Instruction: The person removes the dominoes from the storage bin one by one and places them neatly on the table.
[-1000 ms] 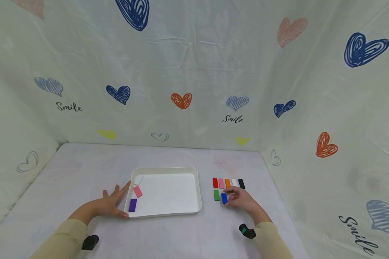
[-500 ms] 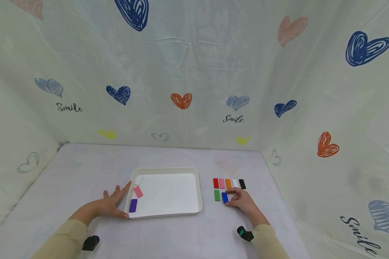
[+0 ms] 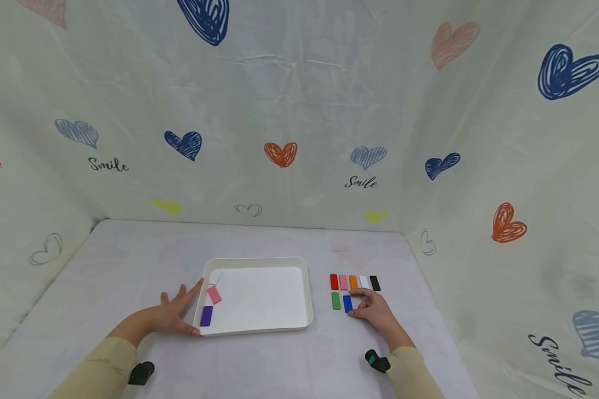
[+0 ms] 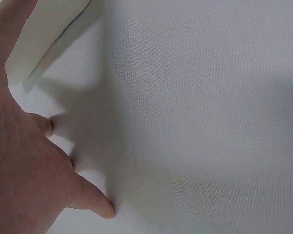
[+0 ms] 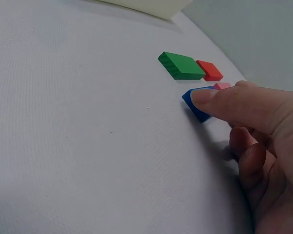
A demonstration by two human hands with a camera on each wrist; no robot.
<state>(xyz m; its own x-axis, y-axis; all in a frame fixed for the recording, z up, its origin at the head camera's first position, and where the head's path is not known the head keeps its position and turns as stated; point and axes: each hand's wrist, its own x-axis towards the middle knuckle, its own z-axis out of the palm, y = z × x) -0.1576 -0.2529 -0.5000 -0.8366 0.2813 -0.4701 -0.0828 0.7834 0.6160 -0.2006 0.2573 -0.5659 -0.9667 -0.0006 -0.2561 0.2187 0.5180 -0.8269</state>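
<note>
My right hand [image 3: 373, 310] pinches a small flat blue block [image 3: 348, 303] by its ends, thumb at the near end, on the white tabletop. In the right wrist view, the thumb covers part of the blue block [image 5: 199, 105]. Just left of it lies a green block [image 3: 336, 301]. Behind them runs a row of red [image 3: 334, 282], pink, orange, white and black blocks. With fingers spread, my left hand [image 3: 172, 317] touches the left side of a white tray [image 3: 309, 299]. A purple block [image 3: 206, 316], a pink block [image 3: 214, 295] and a white piece [image 3: 216, 277] lie along the tray's left.
A white cloth covers the table [image 3: 259, 366]. Behind and to the sides hangs a curtain [image 3: 299, 100] printed with hearts. Dark wrist-worn devices sit near both sleeves, one of them a black device [image 3: 377, 361] by the right cuff.
The right wrist has shifted slightly left and toward me, while its fingers stay at the blue block. My left hand and the tray hold their places; the head view has moved a little.
</note>
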